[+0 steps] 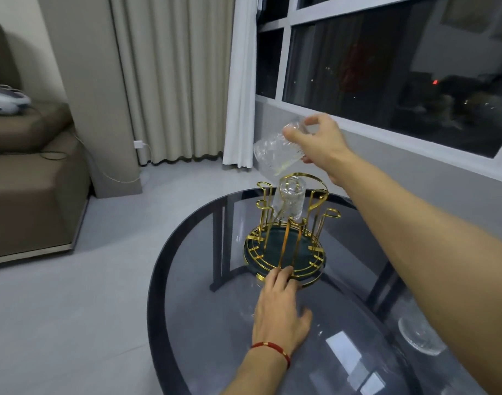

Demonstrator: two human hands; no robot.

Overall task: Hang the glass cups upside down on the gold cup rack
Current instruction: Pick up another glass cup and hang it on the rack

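The gold cup rack (284, 258) with a dark green base stands on the glass table (204, 315). One glass cup (290, 201) hangs upside down on a far prong. My right hand (321, 145) holds a second clear patterned glass cup (275, 153) by its base, tilted with the mouth pointing down and left, just above the rack's top handle. My left hand (281, 312) rests flat on the table, its fingertips touching the rack's near rim. Another glass cup (420, 334) stands on the table at the right, partly hidden by my right forearm.
A brown sofa (30, 189) with a white device on it stands at the left. Curtains (172, 81) and a dark window (386, 67) lie beyond the table. A white cable runs along the floor by the curtain.
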